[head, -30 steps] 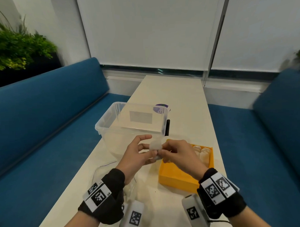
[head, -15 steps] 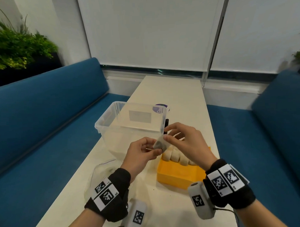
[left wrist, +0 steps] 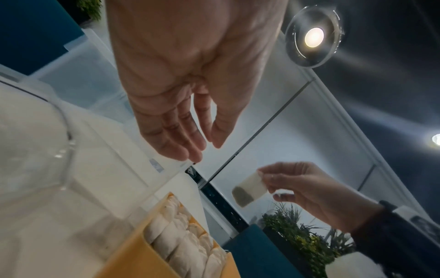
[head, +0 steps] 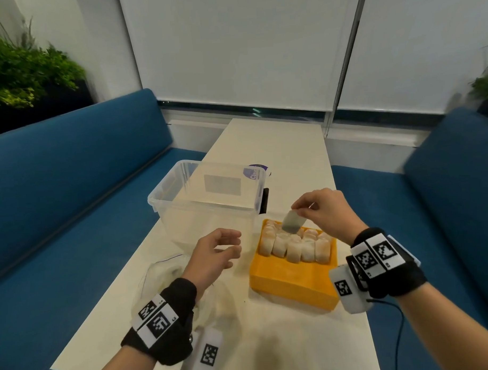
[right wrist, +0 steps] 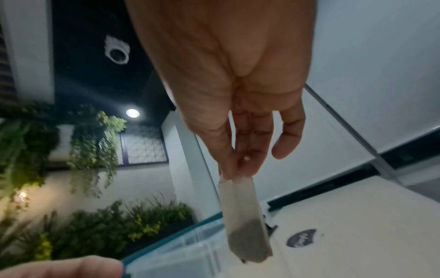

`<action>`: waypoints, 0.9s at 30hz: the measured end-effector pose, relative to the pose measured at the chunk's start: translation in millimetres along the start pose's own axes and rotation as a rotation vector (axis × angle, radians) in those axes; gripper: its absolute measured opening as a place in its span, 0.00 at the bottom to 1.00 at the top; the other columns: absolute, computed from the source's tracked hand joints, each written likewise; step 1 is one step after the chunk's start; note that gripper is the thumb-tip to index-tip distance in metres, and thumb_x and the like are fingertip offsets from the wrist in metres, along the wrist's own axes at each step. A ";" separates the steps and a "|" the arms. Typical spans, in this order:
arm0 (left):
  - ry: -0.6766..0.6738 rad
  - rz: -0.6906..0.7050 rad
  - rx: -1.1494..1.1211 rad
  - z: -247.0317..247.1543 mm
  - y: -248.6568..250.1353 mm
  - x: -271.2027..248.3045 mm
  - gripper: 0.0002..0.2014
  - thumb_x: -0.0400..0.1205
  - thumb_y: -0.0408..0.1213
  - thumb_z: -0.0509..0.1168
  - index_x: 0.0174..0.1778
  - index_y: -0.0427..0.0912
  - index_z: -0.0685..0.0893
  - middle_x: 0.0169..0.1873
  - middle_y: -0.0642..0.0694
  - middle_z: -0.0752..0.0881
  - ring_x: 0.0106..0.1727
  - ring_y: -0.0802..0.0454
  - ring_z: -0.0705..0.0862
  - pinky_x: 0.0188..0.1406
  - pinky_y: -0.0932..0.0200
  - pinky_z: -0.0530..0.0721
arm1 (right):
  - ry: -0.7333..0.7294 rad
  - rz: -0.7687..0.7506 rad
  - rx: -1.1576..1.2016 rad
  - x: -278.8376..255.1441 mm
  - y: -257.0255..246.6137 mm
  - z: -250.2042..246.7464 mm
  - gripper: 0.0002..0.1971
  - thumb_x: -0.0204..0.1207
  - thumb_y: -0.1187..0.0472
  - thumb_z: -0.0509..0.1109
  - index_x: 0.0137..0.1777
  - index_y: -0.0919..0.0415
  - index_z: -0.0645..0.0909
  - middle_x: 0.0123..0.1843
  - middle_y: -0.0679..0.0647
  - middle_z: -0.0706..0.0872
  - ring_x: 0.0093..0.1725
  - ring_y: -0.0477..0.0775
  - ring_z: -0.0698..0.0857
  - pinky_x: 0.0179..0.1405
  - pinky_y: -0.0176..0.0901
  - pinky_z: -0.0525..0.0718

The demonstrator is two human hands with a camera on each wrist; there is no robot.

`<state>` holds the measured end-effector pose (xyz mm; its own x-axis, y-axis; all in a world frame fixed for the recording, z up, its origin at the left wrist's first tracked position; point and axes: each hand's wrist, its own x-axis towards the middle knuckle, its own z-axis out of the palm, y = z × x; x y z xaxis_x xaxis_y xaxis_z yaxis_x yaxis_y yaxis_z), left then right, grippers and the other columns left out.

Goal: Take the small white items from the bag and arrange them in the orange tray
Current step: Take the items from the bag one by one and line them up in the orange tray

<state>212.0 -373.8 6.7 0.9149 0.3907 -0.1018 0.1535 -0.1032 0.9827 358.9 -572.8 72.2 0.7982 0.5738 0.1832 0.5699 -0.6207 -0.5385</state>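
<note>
My right hand (head: 304, 206) pinches the top edge of a small white tea bag (head: 292, 222) between thumb and fingers, so it dangles over the far end of the orange tray (head: 293, 285). The same tea bag (right wrist: 245, 222) shows dark contents at its bottom, and the tea bag (left wrist: 248, 189) hangs above the tray in the left wrist view. Several white tea bags (head: 293, 245) stand in a row in the tray's far half. My left hand (head: 225, 247) hovers empty with relaxed fingers left of the tray, above the clear plastic bag (head: 168, 278) on the table.
A clear plastic tub (head: 207, 205) stands just beyond my left hand, with a purple-labelled lid (head: 255, 172) behind it. The narrow white table (head: 274, 145) runs away from me between blue benches (head: 57, 191). Plants (head: 20, 73) sit at the far left.
My hands were together on one tea bag; the left hand has let go and dropped back, and the right hand has carried the tea bag right, over the tray's far end.
</note>
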 end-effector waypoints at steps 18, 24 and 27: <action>0.161 -0.158 -0.019 -53.1 -40.9 -25.1 0.10 0.83 0.27 0.66 0.55 0.43 0.87 0.52 0.43 0.88 0.50 0.42 0.88 0.45 0.57 0.86 | -0.306 0.363 -0.363 35.7 93.6 78.3 0.10 0.76 0.67 0.66 0.52 0.63 0.87 0.52 0.61 0.87 0.48 0.63 0.87 0.49 0.48 0.86; 0.177 -0.152 0.041 -65.2 -48.7 -26.8 0.07 0.82 0.29 0.68 0.52 0.43 0.88 0.48 0.43 0.88 0.46 0.46 0.89 0.43 0.58 0.85 | -0.155 0.371 -0.319 35.8 83.3 69.2 0.12 0.80 0.66 0.61 0.57 0.61 0.84 0.59 0.62 0.84 0.54 0.64 0.85 0.57 0.54 0.85; 0.195 -0.109 0.264 -79.1 -60.1 -22.3 0.07 0.81 0.29 0.68 0.47 0.46 0.88 0.47 0.46 0.88 0.47 0.49 0.87 0.41 0.64 0.82 | -0.065 0.320 -0.206 24.6 62.7 56.9 0.11 0.79 0.64 0.61 0.55 0.57 0.85 0.57 0.59 0.85 0.53 0.60 0.84 0.55 0.53 0.84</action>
<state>152.8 -304.0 -37.8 0.8032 0.5773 -0.1472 0.3607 -0.2746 0.8913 403.1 -567.2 -3.9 0.9320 0.3618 -0.0232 0.3262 -0.8647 -0.3820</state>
